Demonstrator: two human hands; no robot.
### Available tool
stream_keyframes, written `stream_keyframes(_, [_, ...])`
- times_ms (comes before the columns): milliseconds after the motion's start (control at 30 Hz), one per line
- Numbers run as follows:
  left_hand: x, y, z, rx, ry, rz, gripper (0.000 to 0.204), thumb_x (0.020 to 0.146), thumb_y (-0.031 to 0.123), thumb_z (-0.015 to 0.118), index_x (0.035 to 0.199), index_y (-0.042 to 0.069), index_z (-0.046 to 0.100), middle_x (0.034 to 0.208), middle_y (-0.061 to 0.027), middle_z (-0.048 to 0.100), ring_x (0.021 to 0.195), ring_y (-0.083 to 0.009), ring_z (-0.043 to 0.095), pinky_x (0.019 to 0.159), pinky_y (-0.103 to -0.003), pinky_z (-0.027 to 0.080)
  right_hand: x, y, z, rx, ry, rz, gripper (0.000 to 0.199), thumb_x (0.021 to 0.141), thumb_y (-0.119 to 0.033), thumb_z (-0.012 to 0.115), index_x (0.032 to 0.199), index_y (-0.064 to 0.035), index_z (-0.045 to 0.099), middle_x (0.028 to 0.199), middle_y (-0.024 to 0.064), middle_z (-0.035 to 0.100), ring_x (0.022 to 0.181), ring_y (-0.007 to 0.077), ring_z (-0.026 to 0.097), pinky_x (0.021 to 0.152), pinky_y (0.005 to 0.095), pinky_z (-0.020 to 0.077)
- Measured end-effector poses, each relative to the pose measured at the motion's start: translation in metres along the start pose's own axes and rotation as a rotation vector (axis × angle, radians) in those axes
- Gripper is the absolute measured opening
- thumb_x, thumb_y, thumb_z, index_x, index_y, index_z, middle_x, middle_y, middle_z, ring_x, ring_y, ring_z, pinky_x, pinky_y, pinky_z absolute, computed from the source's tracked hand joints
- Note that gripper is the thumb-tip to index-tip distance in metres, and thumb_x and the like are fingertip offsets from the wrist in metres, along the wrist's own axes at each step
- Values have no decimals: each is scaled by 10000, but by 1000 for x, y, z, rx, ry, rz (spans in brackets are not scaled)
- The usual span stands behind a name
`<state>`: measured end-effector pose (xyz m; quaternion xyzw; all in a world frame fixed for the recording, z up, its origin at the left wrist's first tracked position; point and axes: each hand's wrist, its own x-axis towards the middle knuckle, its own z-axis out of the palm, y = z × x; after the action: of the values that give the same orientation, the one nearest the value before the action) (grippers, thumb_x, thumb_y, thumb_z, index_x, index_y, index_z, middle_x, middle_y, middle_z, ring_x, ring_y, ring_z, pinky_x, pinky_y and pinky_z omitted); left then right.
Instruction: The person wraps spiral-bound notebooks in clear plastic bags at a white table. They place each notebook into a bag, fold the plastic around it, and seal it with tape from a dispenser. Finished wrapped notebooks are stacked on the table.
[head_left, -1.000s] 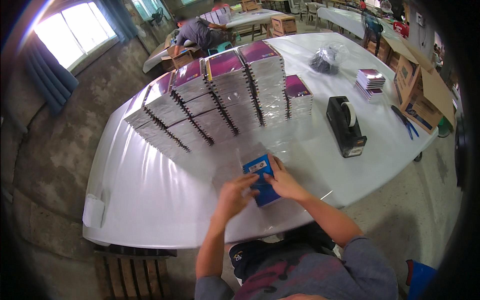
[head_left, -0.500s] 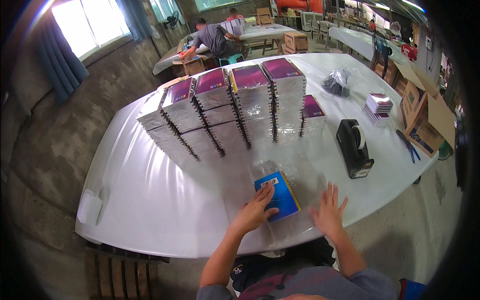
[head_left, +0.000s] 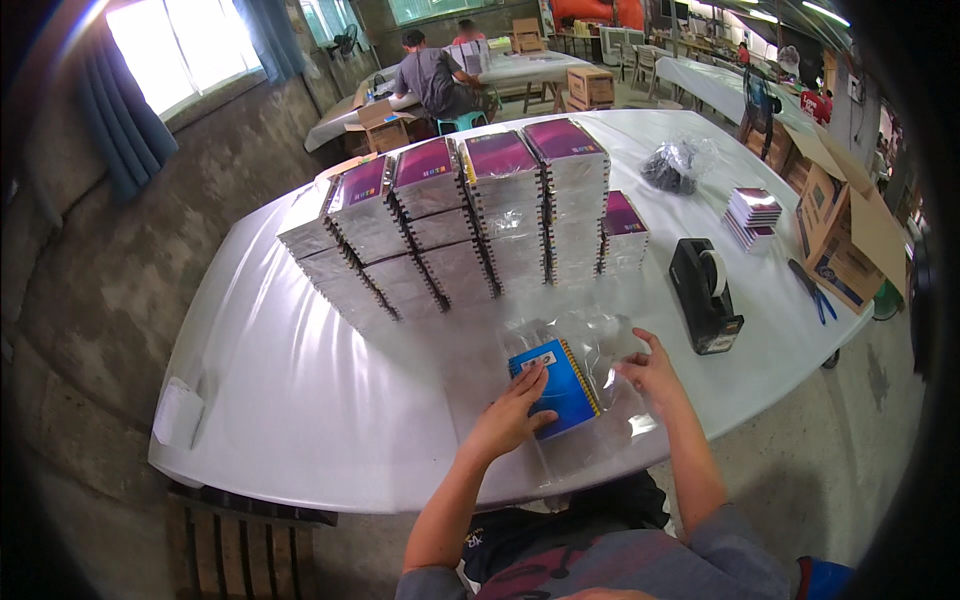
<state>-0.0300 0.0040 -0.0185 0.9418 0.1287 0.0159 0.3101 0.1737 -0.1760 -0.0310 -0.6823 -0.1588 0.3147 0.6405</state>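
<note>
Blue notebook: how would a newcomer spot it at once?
On the nearest white table, look to the near side of the tall purple-covered stacks. There the left hand rests on the blue notebook, with clear plastic film around it. Unlike the stacks, it has a blue cover, with yellow rings along its right edge.

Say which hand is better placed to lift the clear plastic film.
Likely the right hand: its fingers are at the clear plastic film, while the left hand lies on the blue spiral notebook.
</note>
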Motion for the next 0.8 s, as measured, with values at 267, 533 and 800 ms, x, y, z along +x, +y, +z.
stream_keyframes(267, [5, 1, 1, -21, 10, 63, 708, 875, 375, 601, 1442, 74, 301, 1539, -52, 206, 1419, -232, 180, 1128, -383, 242, 18, 11, -21, -765, 157, -376, 407, 763, -100, 714, 1120, -35, 530, 647, 131, 636, 638, 323, 640, 629, 406, 478])
stream_keyframes(533, [0, 7, -6, -57, 6, 51, 708, 867, 347, 618, 1425, 33, 315, 1526, -115, 213, 1415, -264, 183, 1137, -364, 220, 1, 2, -3, -1068, 330, -385, 183, 824, -186, 659, 911, -55, 563, 709, 146, 643, 713, 361, 631, 652, 438, 459])
stream_keyframes(800, [2, 4, -3, -52, 41, 91, 699, 862, 345, 623, 1418, 36, 333, 1516, -113, 245, 1407, -271, 205, 1129, -368, 241, 3, 0, -6, -1047, 282, -731, 333, 791, -293, 702, 1033, -71, 651, 741, 103, 643, 666, 316, 619, 648, 420, 455])
